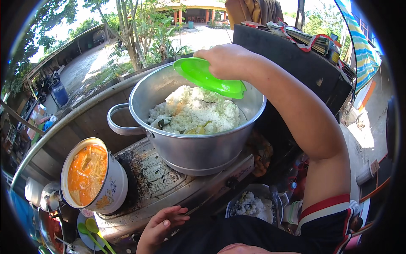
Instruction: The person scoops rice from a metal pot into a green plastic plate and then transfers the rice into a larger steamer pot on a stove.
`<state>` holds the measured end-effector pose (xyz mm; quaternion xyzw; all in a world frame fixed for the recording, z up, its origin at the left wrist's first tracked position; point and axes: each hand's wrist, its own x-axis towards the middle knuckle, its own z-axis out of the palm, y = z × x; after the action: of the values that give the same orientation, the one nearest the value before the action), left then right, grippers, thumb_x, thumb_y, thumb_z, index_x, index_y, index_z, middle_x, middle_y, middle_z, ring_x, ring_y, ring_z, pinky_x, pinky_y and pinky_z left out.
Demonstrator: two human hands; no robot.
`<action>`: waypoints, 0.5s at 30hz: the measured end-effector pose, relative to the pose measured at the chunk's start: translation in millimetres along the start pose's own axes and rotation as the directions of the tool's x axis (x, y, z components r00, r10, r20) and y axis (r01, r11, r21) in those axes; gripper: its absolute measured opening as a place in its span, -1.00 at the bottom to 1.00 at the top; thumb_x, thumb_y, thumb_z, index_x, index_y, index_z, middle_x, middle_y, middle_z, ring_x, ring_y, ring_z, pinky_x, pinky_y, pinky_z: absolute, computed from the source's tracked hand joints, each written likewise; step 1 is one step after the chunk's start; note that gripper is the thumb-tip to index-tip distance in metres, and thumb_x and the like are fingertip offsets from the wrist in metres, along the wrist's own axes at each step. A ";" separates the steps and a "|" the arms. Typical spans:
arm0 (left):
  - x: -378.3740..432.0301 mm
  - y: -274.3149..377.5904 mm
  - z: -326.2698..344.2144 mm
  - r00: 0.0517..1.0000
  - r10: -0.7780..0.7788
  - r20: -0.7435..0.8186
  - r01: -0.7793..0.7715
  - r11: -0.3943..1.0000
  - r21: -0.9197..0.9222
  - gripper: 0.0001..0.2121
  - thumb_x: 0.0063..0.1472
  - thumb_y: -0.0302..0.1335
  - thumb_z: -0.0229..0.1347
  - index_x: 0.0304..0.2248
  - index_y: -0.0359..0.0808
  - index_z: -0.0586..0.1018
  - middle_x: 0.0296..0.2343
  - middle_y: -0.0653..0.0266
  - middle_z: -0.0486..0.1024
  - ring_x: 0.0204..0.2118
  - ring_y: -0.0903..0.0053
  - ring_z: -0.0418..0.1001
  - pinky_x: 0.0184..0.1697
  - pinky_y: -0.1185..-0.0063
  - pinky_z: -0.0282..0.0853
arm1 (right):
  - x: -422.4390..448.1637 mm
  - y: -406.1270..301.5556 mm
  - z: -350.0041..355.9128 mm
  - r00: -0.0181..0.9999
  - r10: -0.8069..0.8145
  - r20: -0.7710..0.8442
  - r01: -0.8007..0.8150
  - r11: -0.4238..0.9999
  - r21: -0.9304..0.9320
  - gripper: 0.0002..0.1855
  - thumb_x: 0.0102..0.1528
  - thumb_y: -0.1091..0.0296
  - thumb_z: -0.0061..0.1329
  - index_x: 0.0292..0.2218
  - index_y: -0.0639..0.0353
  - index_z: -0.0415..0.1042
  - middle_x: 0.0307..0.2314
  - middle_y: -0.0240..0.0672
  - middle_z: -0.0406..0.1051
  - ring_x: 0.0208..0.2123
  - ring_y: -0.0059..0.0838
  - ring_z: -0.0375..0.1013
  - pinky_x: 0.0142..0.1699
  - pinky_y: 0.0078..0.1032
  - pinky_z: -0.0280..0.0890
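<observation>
My right hand (225, 60) grips a bright green plastic plate (203, 77) by its upper edge. The plate tilts over the inside of a large aluminium pot (196, 155), and white grains stick to it. Inside the pot lies a heap of cooked white rice (196, 108) with some green leaf pieces and a yellowish-green piece in it. Its looped handle (119, 119) points left. The pot stands on the right side of a stained metal gas stove (165, 181). Low in front of the stove, my left hand (163, 225) is held with its fingers apart, holding nothing.
A white enamel pot (114, 187) of orange soup (88, 174) stands on the stove's left side. Green spoons (92, 227) lie on a plate at lower left. Below the stove is a container of rice (255, 206). A black cabinet (285, 54) stands behind at right.
</observation>
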<state>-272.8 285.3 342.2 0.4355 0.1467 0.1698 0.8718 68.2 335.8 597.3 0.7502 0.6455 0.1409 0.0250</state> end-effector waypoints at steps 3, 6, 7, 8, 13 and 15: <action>-2.3 0.7 -5.4 0.999 -0.015 -0.043 0.015 1.000 -0.004 -0.50 0.11 -0.30 -0.03 0.00 -0.37 0.19 -0.03 0.00 0.19 -0.03 0.27 0.26 0.03 0.40 0.13 | 6.9 3.9 7.2 0.998 -0.055 -0.020 0.056 0.998 0.022 -0.51 -0.10 0.45 -0.27 -0.06 0.17 0.20 -0.37 -0.03 0.39 -0.30 -0.10 0.38 -0.18 -0.26 0.25; -1.8 -3.9 -9.1 0.999 -0.008 -0.032 0.007 0.999 -0.053 -0.49 0.11 -0.30 -0.03 0.00 -0.37 0.18 -0.03 0.01 0.18 -0.02 0.26 0.25 0.03 0.40 0.13 | 6.7 -6.7 23.2 0.990 -0.144 0.011 0.143 0.989 0.019 -0.53 -0.11 0.46 -0.25 -0.09 0.20 0.23 -0.43 0.00 0.39 -0.35 -0.09 0.40 -0.23 -0.26 0.26; -2.3 -4.9 -10.2 0.999 -0.008 -0.034 0.006 0.998 -0.055 -0.49 0.11 -0.30 -0.03 0.01 -0.37 0.17 -0.03 0.01 0.18 -0.02 0.26 0.25 0.03 0.40 0.13 | 4.2 -16.6 23.4 0.985 -0.170 0.038 0.169 0.985 0.018 -0.54 -0.11 0.46 -0.25 -0.09 0.21 0.23 -0.46 0.00 0.39 -0.37 -0.09 0.40 -0.24 -0.26 0.27; -2.6 -5.6 -11.2 0.999 -0.008 -0.035 0.006 0.998 -0.057 -0.49 0.11 -0.31 -0.03 0.01 -0.37 0.17 -0.03 0.01 0.18 -0.02 0.26 0.24 0.03 0.40 0.13 | 0.7 -26.2 20.9 0.979 -0.194 0.064 0.194 0.981 0.017 -0.55 -0.11 0.46 -0.25 -0.10 0.21 0.24 -0.48 -0.01 0.39 -0.39 -0.09 0.40 -0.26 -0.25 0.27; 3.1 -7.9 -11.7 1.000 -0.001 -0.003 0.001 0.997 -0.081 -0.49 0.12 -0.32 -0.04 0.01 -0.38 0.16 -0.02 0.00 0.18 -0.01 0.24 0.24 0.03 0.40 0.13 | -13.1 -54.0 19.6 0.943 -0.333 -0.008 0.333 0.942 0.049 -0.58 -0.11 0.46 -0.23 -0.13 0.21 0.26 -0.56 -0.04 0.39 -0.47 -0.08 0.41 -0.32 -0.24 0.28; 8.4 -8.0 -9.5 1.000 -0.003 0.022 0.005 0.996 -0.084 -0.50 0.12 -0.33 -0.04 0.01 -0.38 0.16 -0.02 0.00 0.17 -0.01 0.24 0.24 0.04 0.39 0.12 | -15.0 -60.0 16.5 0.937 -0.350 -0.012 0.351 0.935 0.057 -0.58 -0.10 0.45 -0.22 -0.13 0.20 0.26 -0.55 -0.04 0.39 -0.47 -0.08 0.41 -0.33 -0.22 0.28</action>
<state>-267.7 291.1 329.3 0.4002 0.1308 0.1692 0.8911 12.7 333.5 565.6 0.6235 0.7727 0.1161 0.0272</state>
